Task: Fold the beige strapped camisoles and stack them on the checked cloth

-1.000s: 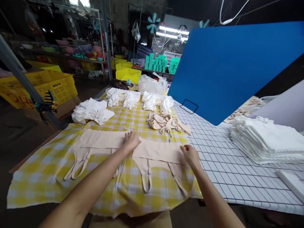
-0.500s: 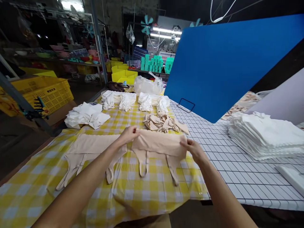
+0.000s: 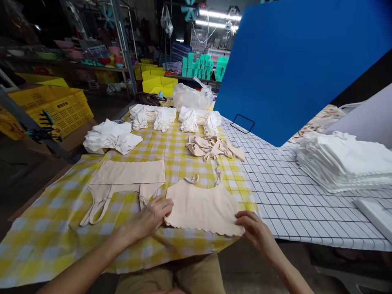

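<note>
A beige camisole (image 3: 202, 206) lies flat before me, its thin straps pointing away and its scalloped hem toward me. My left hand (image 3: 157, 213) grips its left edge near the hem, fingers closed over the fabric. At the opposite corner of the hem, my right hand (image 3: 252, 228) pinches the cloth. To the left is a second beige camisole (image 3: 128, 173), turned the other way with its straps toward me; my left hand covers part of its right strap. Beyond both lies a crumpled beige garment pile (image 3: 212, 147).
Folded white garment stacks (image 3: 153, 116) and a loose white pile (image 3: 112, 136) sit farther back on the yellow checked cloth (image 3: 61, 228). A large blue board (image 3: 290, 69) leans over the right-hand table. A tall white stack (image 3: 346, 163) rests there. Yellow crates (image 3: 61, 106) stand at left.
The camisole in my hands has turned round: its straps pointed toward me and now point away. Both hands have come nearer to me and lowered it onto the cloth. The view has tilted down.
</note>
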### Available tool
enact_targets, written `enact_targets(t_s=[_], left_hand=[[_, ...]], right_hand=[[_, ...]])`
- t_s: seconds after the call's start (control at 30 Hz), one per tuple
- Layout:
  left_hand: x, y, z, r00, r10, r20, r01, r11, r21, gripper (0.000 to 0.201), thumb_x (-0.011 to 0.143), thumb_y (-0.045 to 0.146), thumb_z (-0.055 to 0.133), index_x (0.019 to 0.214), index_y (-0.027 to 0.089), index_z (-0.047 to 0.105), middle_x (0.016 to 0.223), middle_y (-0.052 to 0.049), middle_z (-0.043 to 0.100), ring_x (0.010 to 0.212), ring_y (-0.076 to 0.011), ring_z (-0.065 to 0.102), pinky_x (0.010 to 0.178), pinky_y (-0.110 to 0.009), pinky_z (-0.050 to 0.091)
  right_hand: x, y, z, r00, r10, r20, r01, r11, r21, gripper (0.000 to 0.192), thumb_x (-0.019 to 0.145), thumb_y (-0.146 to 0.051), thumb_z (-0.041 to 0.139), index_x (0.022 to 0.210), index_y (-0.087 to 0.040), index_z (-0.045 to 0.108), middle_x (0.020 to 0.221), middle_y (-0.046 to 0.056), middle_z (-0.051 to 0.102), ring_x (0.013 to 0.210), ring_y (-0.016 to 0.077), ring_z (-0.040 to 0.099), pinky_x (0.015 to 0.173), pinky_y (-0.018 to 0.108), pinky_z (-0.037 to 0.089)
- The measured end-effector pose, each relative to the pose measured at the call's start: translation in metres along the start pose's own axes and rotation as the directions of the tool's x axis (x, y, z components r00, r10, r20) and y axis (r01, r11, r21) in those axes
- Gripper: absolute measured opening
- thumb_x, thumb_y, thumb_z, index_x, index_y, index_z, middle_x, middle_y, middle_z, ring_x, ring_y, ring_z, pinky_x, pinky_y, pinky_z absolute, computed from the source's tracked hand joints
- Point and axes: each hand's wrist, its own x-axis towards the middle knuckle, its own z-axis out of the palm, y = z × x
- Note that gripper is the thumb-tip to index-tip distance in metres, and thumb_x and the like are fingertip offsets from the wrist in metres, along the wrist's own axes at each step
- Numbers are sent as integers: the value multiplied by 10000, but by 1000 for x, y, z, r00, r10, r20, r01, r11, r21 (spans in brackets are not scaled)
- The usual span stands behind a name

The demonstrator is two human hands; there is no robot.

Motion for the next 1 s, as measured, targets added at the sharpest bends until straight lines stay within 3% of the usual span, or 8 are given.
enact_targets(t_s=[0.17,0.37,0.5,0.6,0.7,0.77,0.9,1.0], left_hand=[[-15,5,4,1000,-1,2,1,1000,-4,403,741,11,391,1081,176,530,1118,-73,606,1104,-177,529,995,-393,381],[-12,-4,8,1000,-8,10,8,999,-40,378,721,4,420,944,195,658,1114,-81,610,1059,-197,555,954,-395,422],[-6,-1,3,992,-120,-27,108,956,-272,413,702,10,390,922,203,682,1089,-70,639,1048,-191,570,963,-400,411],[2,6,-18,955,-280,-94,180,803,-568,352,739,76,395,899,197,684,1042,-62,666,1016,-185,593,914,-347,447],[1,8,-52,893,-427,-139,179,623,-761,243,787,216,458,872,176,682,974,-68,684,937,-196,616,810,-295,487],[-11,4,-74,821,-541,-185,194,568,-800,227,777,310,523,841,159,680,880,-63,687,841,-192,619,722,-261,494],[-60,-10,-113,575,-771,-274,236,477,-847,333,680,475,631,714,145,651,673,-29,640,661,-163,579,607,-240,480],[-100,-17,-137,452,-858,-245,279,397,-874,404,599,538,674,706,149,658,686,-46,653,702,-211,600,616,-286,496]], right_hand=[[-19,-1,5,998,-45,-44,40,994,-99,283,768,-132,429,923,-255,631,1060,84,601,976,224,574,737,352,513],[-20,7,10,971,-197,-134,170,968,-185,243,826,-187,448,887,-268,670,1003,87,630,934,216,606,721,344,520],[-16,3,4,971,-157,-178,137,983,-123,244,841,-236,445,872,-266,685,992,82,642,929,209,616,728,329,524],[-4,-17,-14,964,-96,-247,93,995,-22,237,844,-326,464,846,-249,688,984,81,649,932,218,617,764,329,518],[16,-56,-34,952,-82,-296,112,990,85,221,840,-353,492,805,-233,674,958,77,653,920,220,614,767,304,507],[29,-87,-42,945,-129,-301,174,976,129,206,839,-354,502,801,-234,665,902,69,655,876,216,617,716,276,505],[52,-146,-31,930,-303,-210,343,920,190,192,854,-343,480,805,-250,641,741,48,632,684,186,604,575,247,471],[67,-181,-8,898,-417,-141,440,861,256,172,863,-286,472,753,-249,598,633,16,598,579,154,563,526,236,426]])
